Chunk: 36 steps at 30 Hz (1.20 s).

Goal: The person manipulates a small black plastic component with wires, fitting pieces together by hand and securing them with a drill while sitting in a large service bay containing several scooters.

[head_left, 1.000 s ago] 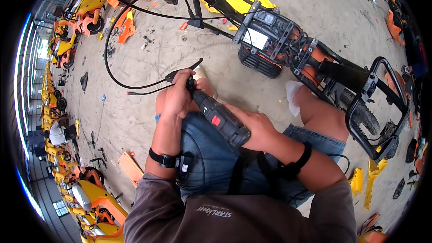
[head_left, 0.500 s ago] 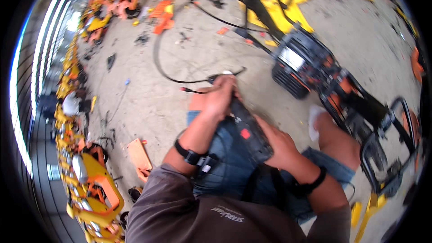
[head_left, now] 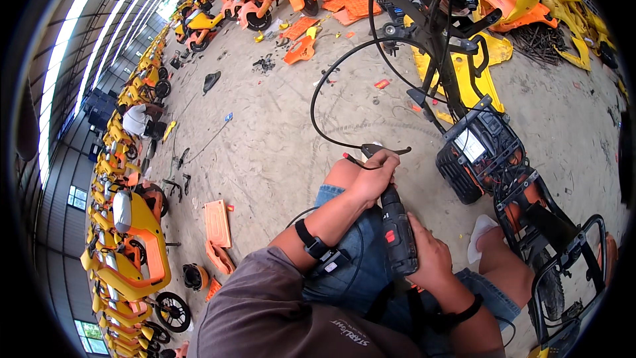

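Note:
My left hand (head_left: 376, 178) is closed around a black brake lever (head_left: 396, 151), with a black cable running off it. A thin wire with a red tip pokes out beside these fingers. My right hand (head_left: 429, 253) grips a black cordless drill (head_left: 400, 235) with a red patch on its body. The drill's front end points up to the left hand and meets it; the tip is hidden behind those fingers. Both hands are above my lap. To the right stands a stripped scooter frame (head_left: 513, 202), its wiring bare; the brake cable loops up toward its steering column.
An orange panel (head_left: 217, 224) and a helmet (head_left: 195, 276) lie on the concrete floor at left. Rows of yellow scooters (head_left: 136, 252) line that side, where another person (head_left: 137, 121) crouches. Yellow body panels (head_left: 487, 76) lie beyond the frame.
The view has swung, so my hands and the scooter frame appear lower and farther right. Both hands keep hold of the brake lever and drill, which stay together.

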Each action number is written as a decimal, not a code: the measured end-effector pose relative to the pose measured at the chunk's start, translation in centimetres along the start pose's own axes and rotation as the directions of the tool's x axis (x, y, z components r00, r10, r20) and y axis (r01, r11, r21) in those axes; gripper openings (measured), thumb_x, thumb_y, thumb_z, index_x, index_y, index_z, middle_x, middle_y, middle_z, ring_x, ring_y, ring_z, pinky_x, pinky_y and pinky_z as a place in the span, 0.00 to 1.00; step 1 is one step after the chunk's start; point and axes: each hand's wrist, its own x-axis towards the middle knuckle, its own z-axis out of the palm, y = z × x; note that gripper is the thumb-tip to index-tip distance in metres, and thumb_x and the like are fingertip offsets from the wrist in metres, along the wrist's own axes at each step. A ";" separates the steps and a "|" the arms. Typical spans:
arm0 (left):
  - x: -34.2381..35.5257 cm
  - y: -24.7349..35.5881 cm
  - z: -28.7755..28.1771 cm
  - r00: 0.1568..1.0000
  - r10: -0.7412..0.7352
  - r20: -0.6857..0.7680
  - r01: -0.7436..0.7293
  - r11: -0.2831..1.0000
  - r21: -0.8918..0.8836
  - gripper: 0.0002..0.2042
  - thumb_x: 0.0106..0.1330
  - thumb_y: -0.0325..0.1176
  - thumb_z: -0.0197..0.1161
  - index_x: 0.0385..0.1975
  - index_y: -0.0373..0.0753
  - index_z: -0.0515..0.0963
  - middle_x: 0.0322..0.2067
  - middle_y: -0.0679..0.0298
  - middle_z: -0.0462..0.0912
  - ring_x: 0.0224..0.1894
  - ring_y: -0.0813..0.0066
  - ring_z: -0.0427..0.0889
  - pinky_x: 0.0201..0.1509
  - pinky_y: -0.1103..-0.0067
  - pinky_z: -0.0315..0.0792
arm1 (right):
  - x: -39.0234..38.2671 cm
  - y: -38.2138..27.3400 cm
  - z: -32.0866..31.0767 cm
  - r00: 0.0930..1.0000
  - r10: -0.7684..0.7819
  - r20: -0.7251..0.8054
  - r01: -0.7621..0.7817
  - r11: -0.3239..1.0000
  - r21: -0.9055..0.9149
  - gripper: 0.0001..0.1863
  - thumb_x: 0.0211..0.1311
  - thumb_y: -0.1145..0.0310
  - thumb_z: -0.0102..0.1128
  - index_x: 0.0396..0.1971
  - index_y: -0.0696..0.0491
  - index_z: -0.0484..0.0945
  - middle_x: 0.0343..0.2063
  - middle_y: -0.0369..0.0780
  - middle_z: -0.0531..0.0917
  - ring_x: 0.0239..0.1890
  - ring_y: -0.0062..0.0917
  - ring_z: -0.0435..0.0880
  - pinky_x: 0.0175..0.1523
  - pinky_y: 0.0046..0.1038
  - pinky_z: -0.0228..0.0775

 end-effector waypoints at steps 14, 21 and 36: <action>-0.3 0.3 0.3 0.998 0.066 -0.004 -0.065 0.990 0.122 0.08 0.77 0.36 0.56 0.42 0.38 0.75 0.21 0.69 0.72 0.19 0.79 0.71 0.23 0.79 0.68 | 0.1 0.1 0.3 0.987 -0.158 0.000 0.151 0.946 -0.287 0.46 0.48 0.62 0.70 0.71 0.53 0.64 0.36 0.45 0.81 0.33 0.41 0.84 0.39 0.39 0.77; -0.1 -1.1 -0.6 0.988 0.142 0.055 -0.150 0.965 0.213 0.08 0.76 0.34 0.57 0.42 0.36 0.75 0.20 0.70 0.74 0.21 0.82 0.72 0.24 0.81 0.67 | 0.0 0.5 1.1 0.949 -0.313 -0.028 0.266 0.846 -0.463 0.44 0.45 0.73 0.64 0.70 0.52 0.68 0.34 0.41 0.79 0.30 0.35 0.82 0.39 0.35 0.75; -0.4 -1.5 -0.3 0.954 0.300 -0.021 -0.262 0.862 0.434 0.11 0.75 0.39 0.60 0.45 0.36 0.77 0.24 0.67 0.76 0.23 0.79 0.73 0.27 0.79 0.69 | 0.1 0.5 -0.3 0.898 -0.437 0.049 0.320 0.573 -0.755 0.29 0.62 0.70 0.52 0.65 0.50 0.74 0.47 0.42 0.82 0.34 0.30 0.79 0.50 0.35 0.71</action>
